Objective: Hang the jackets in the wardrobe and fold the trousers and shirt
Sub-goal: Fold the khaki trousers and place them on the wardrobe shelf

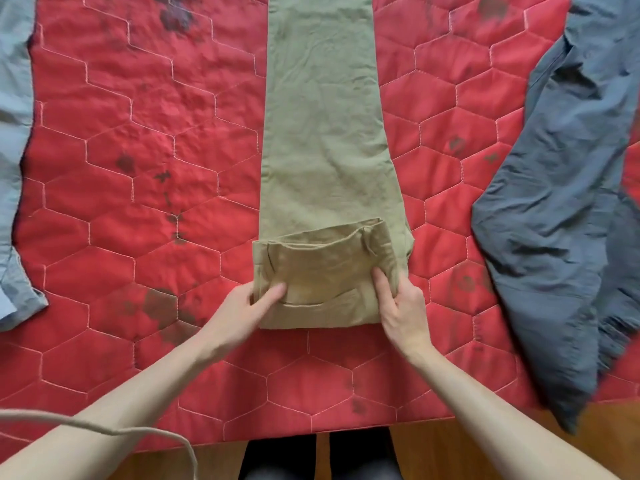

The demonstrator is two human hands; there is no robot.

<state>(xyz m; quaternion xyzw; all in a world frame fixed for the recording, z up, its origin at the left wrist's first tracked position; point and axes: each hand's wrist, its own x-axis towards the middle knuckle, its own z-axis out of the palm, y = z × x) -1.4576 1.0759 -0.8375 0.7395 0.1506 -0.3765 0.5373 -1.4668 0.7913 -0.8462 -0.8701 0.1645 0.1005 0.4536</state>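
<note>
Head view: khaki trousers (325, 133) lie lengthwise up the centre of the frame on a red quilt (138, 133), waist end folded over at lower centre. Left hand (249, 306) and right hand (398, 303) sit apart, each pinching a side edge of the folded part (322, 282). Grey garment (568, 202) at right, pale blue one (14, 168) at left edge. Risk: uneven pull btwn hands could skew the fold, w/ layers slipping. No brand, label or writing readable.
</note>
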